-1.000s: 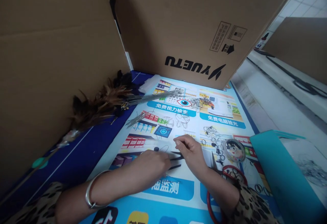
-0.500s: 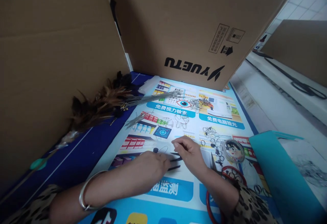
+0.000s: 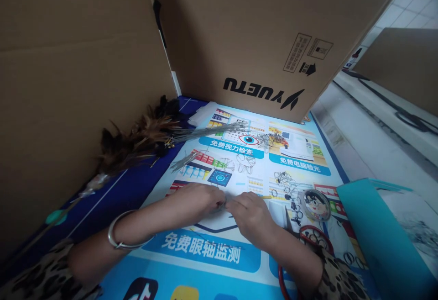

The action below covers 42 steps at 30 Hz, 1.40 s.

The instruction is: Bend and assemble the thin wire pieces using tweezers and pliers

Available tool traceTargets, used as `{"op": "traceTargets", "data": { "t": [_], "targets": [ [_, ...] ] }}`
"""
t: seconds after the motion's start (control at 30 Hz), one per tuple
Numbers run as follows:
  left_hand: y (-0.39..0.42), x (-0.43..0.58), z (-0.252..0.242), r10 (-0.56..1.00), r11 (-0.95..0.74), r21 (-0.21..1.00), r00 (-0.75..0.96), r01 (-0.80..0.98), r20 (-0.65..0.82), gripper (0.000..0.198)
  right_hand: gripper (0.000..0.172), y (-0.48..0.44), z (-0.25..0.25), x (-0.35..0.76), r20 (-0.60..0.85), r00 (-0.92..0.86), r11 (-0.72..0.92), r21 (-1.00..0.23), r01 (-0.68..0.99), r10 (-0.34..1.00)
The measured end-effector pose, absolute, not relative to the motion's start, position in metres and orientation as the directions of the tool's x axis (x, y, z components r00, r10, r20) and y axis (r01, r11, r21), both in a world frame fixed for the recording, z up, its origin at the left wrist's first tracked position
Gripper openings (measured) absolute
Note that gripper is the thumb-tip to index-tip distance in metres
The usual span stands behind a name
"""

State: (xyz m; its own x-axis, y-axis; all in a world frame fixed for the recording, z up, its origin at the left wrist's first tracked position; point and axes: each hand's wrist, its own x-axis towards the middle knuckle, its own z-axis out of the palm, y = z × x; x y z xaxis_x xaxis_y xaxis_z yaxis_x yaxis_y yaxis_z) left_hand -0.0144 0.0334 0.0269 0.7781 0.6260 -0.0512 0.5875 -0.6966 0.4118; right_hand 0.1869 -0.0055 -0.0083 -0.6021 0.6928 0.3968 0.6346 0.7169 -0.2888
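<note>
Prob. home workshop; cardboard boxes (image 3: 256, 30), wire bits (image 3: 205, 131).

The one camera sits on my head, facing forward and down, close over the printed mat (image 3: 290, 154). My left hand (image 3: 200, 199) and right hand (image 3: 251, 215) fill the lower middle by its near edge, and cardboard panels (image 3: 85, 85) wall off its far and left edges.
</note>
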Motion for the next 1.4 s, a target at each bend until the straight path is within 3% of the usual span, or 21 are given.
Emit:
{"op": "traceTargets", "data": {
  "t": [0.13, 0.3, 0.6, 1.0, 1.1, 1.23, 1.3, 1.4],
  "targets": [
    [0.031, -0.008, 0.023, 0.579, -0.799, 0.227, 0.814, 0.557, 0.042, 0.023, 0.020, -0.009, -0.006, 0.186, 0.396, -0.618, 0.711, -0.146, 0.688, 0.679],
    [0.025, -0.002, 0.027, 0.565, -0.824, 0.111, 0.821, 0.555, 0.086, 0.017, 0.019, -0.010, 0.000, 0.184, 0.371, -0.621, 0.684, -0.056, 0.727, 0.691],
    [0.018, 0.005, 0.027, 0.558, -0.830, -0.006, 0.829, 0.558, 0.038, 0.009, 0.014, -0.017, 0.003, 0.179, 0.341, -0.625, 0.653, 0.039, 0.756, 0.702],
    [0.014, 0.004, 0.023, 0.586, -0.808, -0.018, 0.807, 0.588, 0.076, 0.009, 0.007, -0.021, 0.003, 0.176, 0.238, -0.577, 0.577, 0.078, 0.813, 0.782],
    [0.014, 0.004, 0.022, 0.610, -0.790, 0.003, 0.787, 0.613, 0.093, 0.007, 0.011, -0.019, 0.000, 0.179, 0.258, -0.540, 0.559, -0.001, 0.829, 0.801],
    [0.019, 0.001, 0.016, 0.660, -0.751, 0.109, 0.740, 0.651, 0.130, 0.010, 0.019, -0.012, -0.005, 0.185, 0.290, -0.441, 0.508, -0.224, 0.832, 0.850],
    [0.023, -0.001, 0.011, 0.701, -0.709, 0.232, 0.699, 0.666, 0.139, 0.015, 0.021, -0.008, -0.004, 0.187, 0.293, -0.380, 0.473, -0.393, 0.789, 0.877],
    [0.028, -0.003, 0.009, 0.786, -0.576, 0.513, 0.604, 0.636, 0.134, 0.018, 0.018, -0.003, -0.001, 0.188, 0.255, -0.265, 0.368, -0.653, 0.662, 0.930]
  ]
}}
